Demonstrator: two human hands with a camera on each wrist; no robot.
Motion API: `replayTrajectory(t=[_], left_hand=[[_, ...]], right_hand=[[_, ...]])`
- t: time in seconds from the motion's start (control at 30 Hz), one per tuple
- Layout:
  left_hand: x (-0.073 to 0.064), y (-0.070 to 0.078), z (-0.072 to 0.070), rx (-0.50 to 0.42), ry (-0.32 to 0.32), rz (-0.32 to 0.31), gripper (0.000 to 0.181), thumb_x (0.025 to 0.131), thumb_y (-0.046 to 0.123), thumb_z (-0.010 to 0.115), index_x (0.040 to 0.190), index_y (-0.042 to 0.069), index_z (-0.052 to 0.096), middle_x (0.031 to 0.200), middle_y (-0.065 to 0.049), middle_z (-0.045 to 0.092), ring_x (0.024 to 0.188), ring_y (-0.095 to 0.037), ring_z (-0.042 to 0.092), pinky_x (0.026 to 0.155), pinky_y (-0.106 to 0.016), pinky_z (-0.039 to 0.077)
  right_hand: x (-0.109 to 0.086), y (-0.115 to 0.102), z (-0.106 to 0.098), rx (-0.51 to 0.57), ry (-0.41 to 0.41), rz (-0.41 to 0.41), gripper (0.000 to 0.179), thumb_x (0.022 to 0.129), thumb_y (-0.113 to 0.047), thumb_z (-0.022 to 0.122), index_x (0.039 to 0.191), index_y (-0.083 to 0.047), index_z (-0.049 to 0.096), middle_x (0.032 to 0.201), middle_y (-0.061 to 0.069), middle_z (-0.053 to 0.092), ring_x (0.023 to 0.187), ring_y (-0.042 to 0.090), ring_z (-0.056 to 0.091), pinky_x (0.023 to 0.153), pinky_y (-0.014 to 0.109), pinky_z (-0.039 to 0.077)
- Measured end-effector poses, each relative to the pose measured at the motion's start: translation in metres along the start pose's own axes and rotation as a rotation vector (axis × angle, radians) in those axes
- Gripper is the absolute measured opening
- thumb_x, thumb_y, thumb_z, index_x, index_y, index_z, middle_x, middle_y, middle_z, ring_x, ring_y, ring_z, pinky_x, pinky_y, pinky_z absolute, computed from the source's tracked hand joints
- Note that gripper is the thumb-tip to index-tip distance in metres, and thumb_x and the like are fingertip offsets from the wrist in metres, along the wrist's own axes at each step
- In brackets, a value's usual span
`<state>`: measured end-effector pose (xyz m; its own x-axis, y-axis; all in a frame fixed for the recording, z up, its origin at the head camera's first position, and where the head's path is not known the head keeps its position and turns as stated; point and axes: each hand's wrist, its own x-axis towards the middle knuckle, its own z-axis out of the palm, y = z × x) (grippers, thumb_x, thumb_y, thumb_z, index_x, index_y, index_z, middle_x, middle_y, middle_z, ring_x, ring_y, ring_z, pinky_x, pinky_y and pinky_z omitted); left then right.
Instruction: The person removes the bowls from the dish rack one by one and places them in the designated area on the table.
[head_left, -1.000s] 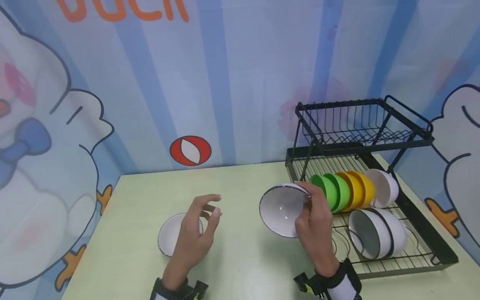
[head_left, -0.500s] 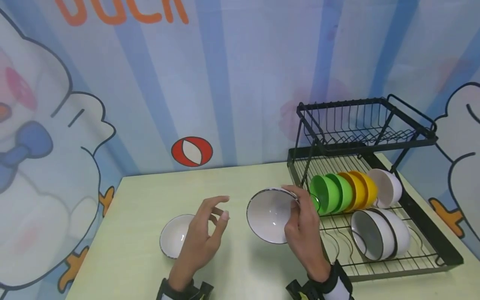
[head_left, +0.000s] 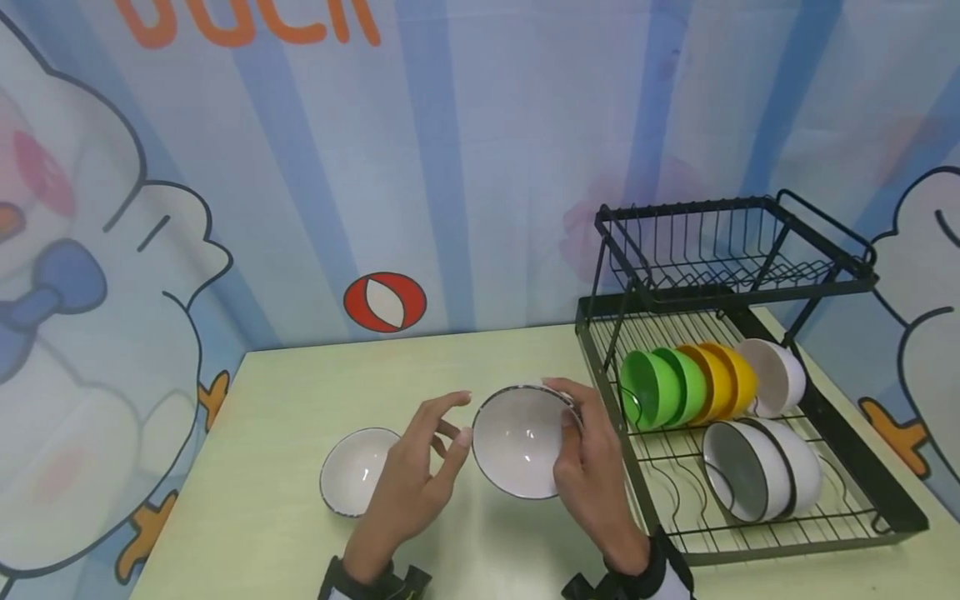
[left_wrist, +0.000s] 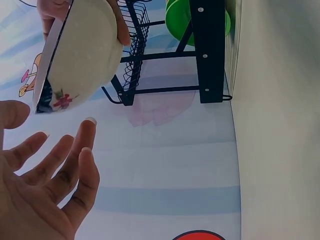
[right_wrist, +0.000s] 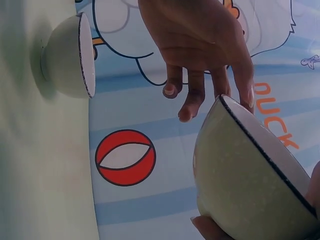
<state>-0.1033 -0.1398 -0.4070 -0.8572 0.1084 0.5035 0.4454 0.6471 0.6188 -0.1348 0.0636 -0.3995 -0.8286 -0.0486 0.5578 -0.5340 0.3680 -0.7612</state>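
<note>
A white bowl with a dark rim is held above the table, its inside tilted toward the head camera. My right hand grips it by the right side, thumb inside the rim. Just left of this bowl is my left hand, fingers spread and bent slightly; a small gap to the bowl shows in the left wrist view. Another white bowl stands upright on the table, partly behind my left hand. The right wrist view shows that bowl at its upper left.
At the right stands a black two-tier dish rack. Its lower tier holds green bowls, yellow bowls, a white bowl behind and dark-rimmed white bowls in front. A printed curtain hangs behind the pale table.
My right hand has carried its bowl left, away from the rack and slightly down. My left hand has shifted a little right, so the gap between hand and bowl has narrowed.
</note>
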Motion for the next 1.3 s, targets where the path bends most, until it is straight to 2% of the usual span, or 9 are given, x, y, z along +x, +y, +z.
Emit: replayTrajectory(t=[0.33,0.5,0.67,0.83,0.93,1.07,1.17,1.3], left_hand=[[0.000,0.003,-0.001,0.010,-0.021,-0.027,0.047,0.102,0.023,0.056,0.146,0.018,0.042,0.137,0.000,0.056,0.095,-0.009,0.065,0.072,-0.020,0.057],[0.001,0.004,-0.002,0.012,-0.021,-0.035,0.047,0.102,0.023,0.056,0.146,0.017,0.042,0.137,0.000,0.056,0.095,-0.009,0.065,0.071,-0.022,0.058],[0.001,0.003,-0.002,0.018,-0.025,-0.027,0.047,0.102,0.024,0.055,0.146,0.017,0.042,0.136,0.000,0.058,0.094,-0.008,0.062,0.070,-0.022,0.057],[0.000,0.003,0.000,0.041,-0.040,-0.036,0.047,0.102,0.027,0.055,0.147,0.019,0.042,0.134,0.001,0.060,0.092,-0.006,0.057,0.068,-0.020,0.055],[0.000,0.003,0.000,0.056,-0.046,-0.049,0.047,0.102,0.030,0.055,0.147,0.022,0.042,0.134,0.001,0.060,0.089,-0.006,0.056,0.067,-0.020,0.054],[0.000,0.003,0.001,0.077,-0.054,-0.044,0.045,0.104,0.030,0.050,0.147,0.021,0.042,0.139,0.000,0.059,0.107,-0.012,0.066,0.085,-0.031,0.061],[0.000,0.004,0.001,0.082,-0.065,-0.043,0.042,0.106,0.029,0.046,0.147,0.020,0.043,0.143,-0.001,0.058,0.126,-0.017,0.062,0.100,-0.042,0.057],[-0.001,0.005,-0.001,0.090,-0.074,-0.061,0.041,0.107,0.028,0.044,0.147,0.019,0.044,0.142,-0.002,0.059,0.124,-0.019,0.063,0.099,-0.043,0.057]], right_hand=[[-0.005,-0.004,0.008,0.020,-0.064,0.010,0.045,0.095,0.016,0.041,0.129,-0.009,0.055,0.131,0.015,0.060,0.126,0.033,0.058,0.097,0.059,0.055],[-0.006,-0.006,0.010,0.013,-0.082,0.010,0.046,0.095,0.015,0.041,0.131,-0.011,0.054,0.131,0.014,0.059,0.122,0.031,0.060,0.095,0.057,0.057],[-0.008,-0.008,0.012,0.036,-0.113,0.050,0.047,0.096,0.014,0.039,0.132,-0.013,0.052,0.134,0.015,0.056,0.122,0.034,0.059,0.093,0.058,0.057],[-0.009,-0.012,0.012,0.068,-0.145,0.109,0.047,0.097,0.011,0.039,0.133,-0.016,0.051,0.137,0.013,0.055,0.127,0.033,0.057,0.099,0.059,0.054],[-0.009,-0.015,0.013,0.085,-0.151,0.118,0.046,0.097,0.010,0.039,0.133,-0.017,0.051,0.136,0.013,0.055,0.128,0.033,0.056,0.101,0.060,0.052],[-0.010,-0.016,0.014,0.093,-0.154,0.096,0.046,0.097,0.010,0.040,0.132,-0.017,0.051,0.136,0.012,0.056,0.129,0.033,0.056,0.102,0.061,0.051],[-0.011,-0.015,0.015,0.093,-0.158,0.071,0.046,0.096,0.011,0.042,0.133,-0.016,0.051,0.135,0.011,0.056,0.130,0.033,0.057,0.102,0.061,0.051],[-0.013,-0.014,0.017,0.096,-0.170,0.055,0.047,0.096,0.012,0.044,0.133,-0.016,0.051,0.134,0.010,0.057,0.129,0.032,0.057,0.099,0.059,0.053]])
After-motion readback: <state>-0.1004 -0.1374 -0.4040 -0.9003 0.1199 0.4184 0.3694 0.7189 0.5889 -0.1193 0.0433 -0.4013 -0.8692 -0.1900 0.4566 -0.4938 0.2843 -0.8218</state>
